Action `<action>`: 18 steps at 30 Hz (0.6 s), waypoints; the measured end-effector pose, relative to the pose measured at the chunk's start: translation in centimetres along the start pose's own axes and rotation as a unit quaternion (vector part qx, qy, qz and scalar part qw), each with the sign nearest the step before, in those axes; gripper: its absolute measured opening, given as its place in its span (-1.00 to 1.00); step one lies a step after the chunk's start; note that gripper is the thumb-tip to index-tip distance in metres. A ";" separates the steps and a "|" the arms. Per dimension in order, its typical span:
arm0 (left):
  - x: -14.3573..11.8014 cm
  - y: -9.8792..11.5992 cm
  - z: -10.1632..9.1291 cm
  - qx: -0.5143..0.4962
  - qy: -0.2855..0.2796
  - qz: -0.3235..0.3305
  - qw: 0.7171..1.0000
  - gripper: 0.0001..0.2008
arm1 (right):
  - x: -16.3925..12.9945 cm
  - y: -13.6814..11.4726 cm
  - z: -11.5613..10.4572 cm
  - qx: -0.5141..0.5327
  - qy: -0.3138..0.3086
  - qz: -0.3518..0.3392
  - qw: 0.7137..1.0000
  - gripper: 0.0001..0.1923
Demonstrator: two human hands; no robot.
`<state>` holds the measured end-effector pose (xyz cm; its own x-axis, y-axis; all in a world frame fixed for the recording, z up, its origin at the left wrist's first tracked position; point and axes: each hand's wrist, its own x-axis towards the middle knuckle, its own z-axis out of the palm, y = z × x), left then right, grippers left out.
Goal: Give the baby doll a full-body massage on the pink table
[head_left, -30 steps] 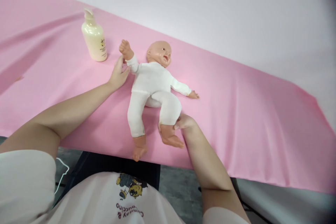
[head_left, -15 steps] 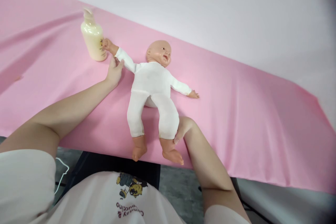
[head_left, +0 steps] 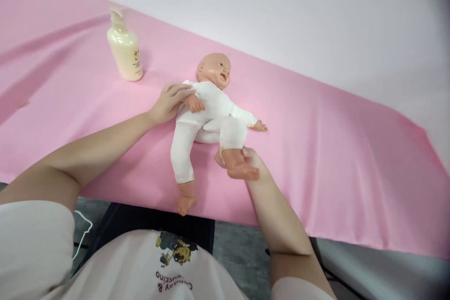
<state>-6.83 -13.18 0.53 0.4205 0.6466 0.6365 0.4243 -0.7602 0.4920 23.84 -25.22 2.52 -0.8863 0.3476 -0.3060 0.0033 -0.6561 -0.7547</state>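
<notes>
A baby doll [head_left: 207,117] in a white bodysuit lies on its back on the pink cloth [head_left: 333,173], head toward the far side. My left hand [head_left: 168,102] grips the doll's near arm and folds it across the chest. My right hand [head_left: 251,161] holds the doll's ankle, with that knee bent up toward the belly. The doll's other leg lies straight, its foot at the table's front edge. Its far arm rests stretched out on the cloth.
A cream pump bottle [head_left: 124,51] stands upright on the cloth, left of the doll's head. The pink cloth covers the table and has folds at the left. A white wall runs behind. The table's front edge lies just before my torso.
My left hand brought the doll's arm from stretched toward the bottle to folded over the chest. My right hand pushed the doll's leg from straight to bent at the knee.
</notes>
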 end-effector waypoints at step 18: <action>-0.2 -0.5 0.1 0.051 0.002 0.025 0.998 -0.62 | 1.4 1.6 -0.8 0.028 0.274 -0.144 0.950 -0.61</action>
<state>-7.00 -12.96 0.09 0.4402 0.6072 0.6614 0.4816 -0.7814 0.3968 22.96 -25.21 0.45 -0.4723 0.8049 -0.3593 -0.2418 -0.5103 -0.8253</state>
